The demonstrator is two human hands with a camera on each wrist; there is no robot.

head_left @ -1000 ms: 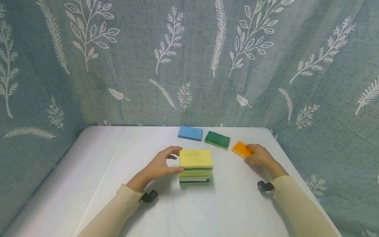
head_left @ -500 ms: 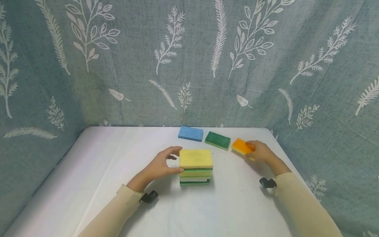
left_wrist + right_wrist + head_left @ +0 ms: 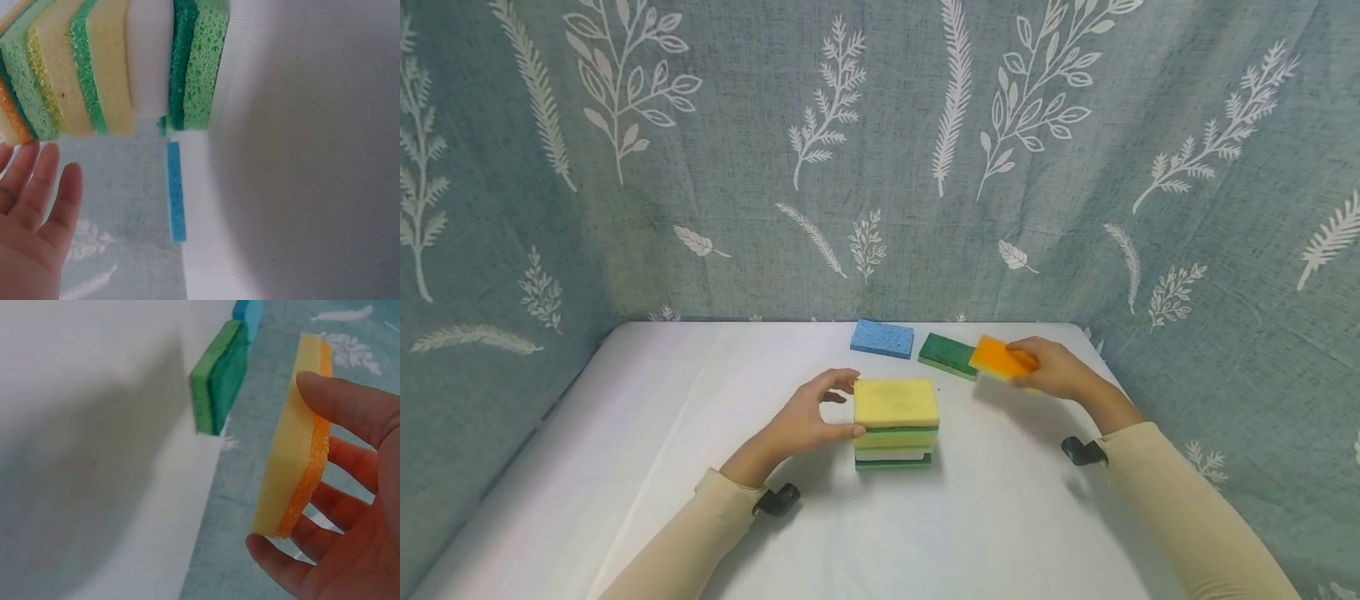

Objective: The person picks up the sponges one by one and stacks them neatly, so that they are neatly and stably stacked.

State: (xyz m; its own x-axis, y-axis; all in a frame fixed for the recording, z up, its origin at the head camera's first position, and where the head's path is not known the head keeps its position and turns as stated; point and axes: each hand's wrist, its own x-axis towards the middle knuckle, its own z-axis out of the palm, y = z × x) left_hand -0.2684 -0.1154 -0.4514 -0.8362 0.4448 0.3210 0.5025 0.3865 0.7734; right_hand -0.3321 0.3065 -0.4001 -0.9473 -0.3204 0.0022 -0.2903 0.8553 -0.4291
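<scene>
A stack of several sponges (image 3: pixel 895 403) stands mid-table, its top face yellow. In the left wrist view its layers (image 3: pixel 112 69) show cream, green, white and orange bands. My left hand (image 3: pixel 805 417) is at the stack's left side, thumb at the front corner and fingers by the back one; the fingers (image 3: pixel 67 194) look extended in the left wrist view. Held between thumb and fingers of my right hand (image 3: pixel 1060 372) is an orange-and-yellow sponge (image 3: pixel 290 450). It is raised off the table, its left end overlapping a green sponge (image 3: pixel 946 354) in the head view.
Left of the green sponge, near the table's back edge, lies a blue sponge (image 3: pixel 882 339). A white cloth covers the table (image 3: pixel 700 375). Grey-green patterned curtain (image 3: pixel 737 250) hangs behind and along both sides.
My right hand has lifted the orange-and-yellow sponge from the table and carried it back and leftward toward the green one. The left hand and the stack look unchanged.
</scene>
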